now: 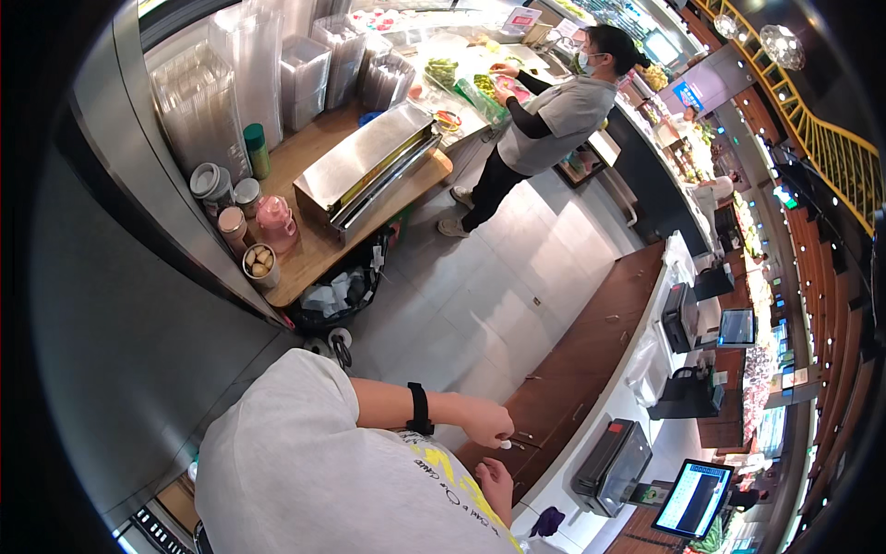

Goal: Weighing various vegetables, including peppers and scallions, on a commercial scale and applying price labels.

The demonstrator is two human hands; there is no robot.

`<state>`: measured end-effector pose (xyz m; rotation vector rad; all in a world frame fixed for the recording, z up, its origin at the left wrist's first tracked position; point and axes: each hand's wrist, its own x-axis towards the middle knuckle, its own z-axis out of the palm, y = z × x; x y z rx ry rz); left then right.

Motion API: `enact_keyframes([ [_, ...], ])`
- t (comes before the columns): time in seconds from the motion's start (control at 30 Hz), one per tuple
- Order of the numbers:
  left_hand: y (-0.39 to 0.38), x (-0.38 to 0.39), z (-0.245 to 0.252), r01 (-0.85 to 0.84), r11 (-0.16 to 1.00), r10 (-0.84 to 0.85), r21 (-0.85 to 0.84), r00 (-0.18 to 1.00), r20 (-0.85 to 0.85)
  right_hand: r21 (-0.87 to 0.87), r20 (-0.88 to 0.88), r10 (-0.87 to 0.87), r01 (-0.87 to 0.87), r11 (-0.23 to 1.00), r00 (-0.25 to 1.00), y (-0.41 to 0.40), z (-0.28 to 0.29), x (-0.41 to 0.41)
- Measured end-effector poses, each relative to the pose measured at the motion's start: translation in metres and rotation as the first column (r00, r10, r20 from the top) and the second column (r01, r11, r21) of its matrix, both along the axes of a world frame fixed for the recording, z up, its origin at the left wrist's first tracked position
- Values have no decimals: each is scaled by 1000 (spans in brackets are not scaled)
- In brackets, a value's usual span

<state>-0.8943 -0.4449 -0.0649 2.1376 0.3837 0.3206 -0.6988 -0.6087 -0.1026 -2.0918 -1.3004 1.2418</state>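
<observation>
My left hand (484, 421), with a black band on its wrist, is held in front of my printed T-shirt (311, 464). Its fingers are curled around a small white object (506, 444), too small to name. Just below it in the picture is my right hand (495, 483), fingers loosely bent; the shirt hides part of it, and I cannot tell if it holds anything. Nearest to both hands are a brown drawer cabinet (588, 360) with small handles and its white countertop (529, 502). A crumpled dark purple item (547, 522) lies on the counter's edge.
On the counter stand a black weighing scale (612, 467), a lit touchscreen (692, 498) and clear plastic bags (648, 367). A wooden table (304, 266) carries a film wrapping machine (374, 166), stacked clear containers (197, 104) and a pink jug (275, 223). A masked co-worker (554, 131) handles packed produce.
</observation>
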Motion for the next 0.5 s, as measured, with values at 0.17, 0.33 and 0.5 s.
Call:
enact_keyframes([
  [0.17, -8, -6, 0, 23, 999, -23, -34, 1000, 18, -111, -33, 53, -57, 992, 998, -12, -14, -4],
  [0.33, -10, -7, 6, 62, 998, -62, -26, 998, 1, -211, -379, 99, -190, 959, 920, -41, -56, 9],
  [0.5, -10, -14, 8, 60, 998, -61, -29, 998, -20, -317, -372, 51, -178, 932, 927, -37, -71, 2],
])
